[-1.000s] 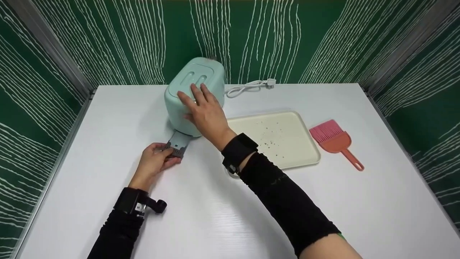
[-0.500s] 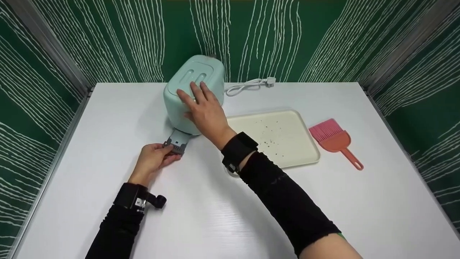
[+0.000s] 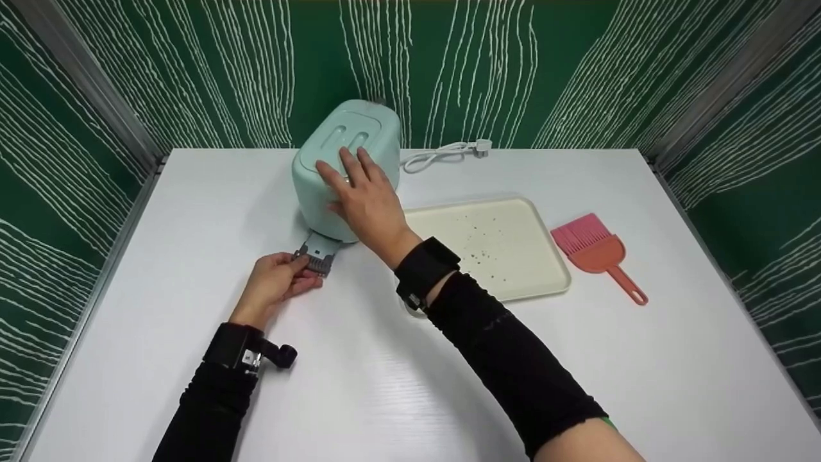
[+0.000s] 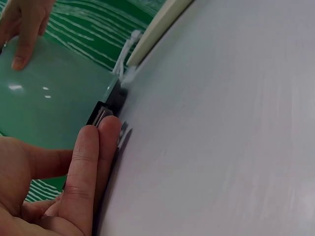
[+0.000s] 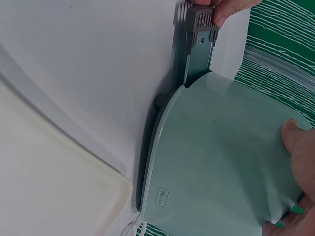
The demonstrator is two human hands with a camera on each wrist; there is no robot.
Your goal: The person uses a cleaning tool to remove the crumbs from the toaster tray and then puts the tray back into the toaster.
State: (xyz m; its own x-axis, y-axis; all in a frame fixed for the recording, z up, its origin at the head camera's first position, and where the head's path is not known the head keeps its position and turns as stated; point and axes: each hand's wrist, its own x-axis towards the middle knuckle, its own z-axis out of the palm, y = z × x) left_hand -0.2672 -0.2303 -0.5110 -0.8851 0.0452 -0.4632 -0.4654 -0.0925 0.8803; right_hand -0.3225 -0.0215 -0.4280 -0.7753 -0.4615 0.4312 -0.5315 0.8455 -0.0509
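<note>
A mint-green toaster [image 3: 321,199] stands at the back left of the white table, its two-slot lid uppermost. From its lower near end sticks out a crumb tray [image 3: 324,246] with a dark grey ribbed handle [image 5: 202,20]. My left hand [image 3: 272,282] pinches that handle between thumb and fingers, close to the tabletop. The rest of the tray is hidden inside the toaster. My right hand [image 3: 369,208] rests on the toaster's top and near side with spread fingers; its thumb is partly hidden in the head view.
A cream serving tray [image 3: 539,240] with scattered dark crumbs [image 3: 484,256] lies right of the toaster, partly under my right forearm. Beyond it lies a pink-bristled brush [image 3: 600,253] with an orange handle. A white power cord [image 3: 442,153] runs along the back edge.
My left hand and the crumb tray's handle have shifted slightly toward the toaster, so a little less of the tray sticks out. My right hand keeps its place on the toaster.
</note>
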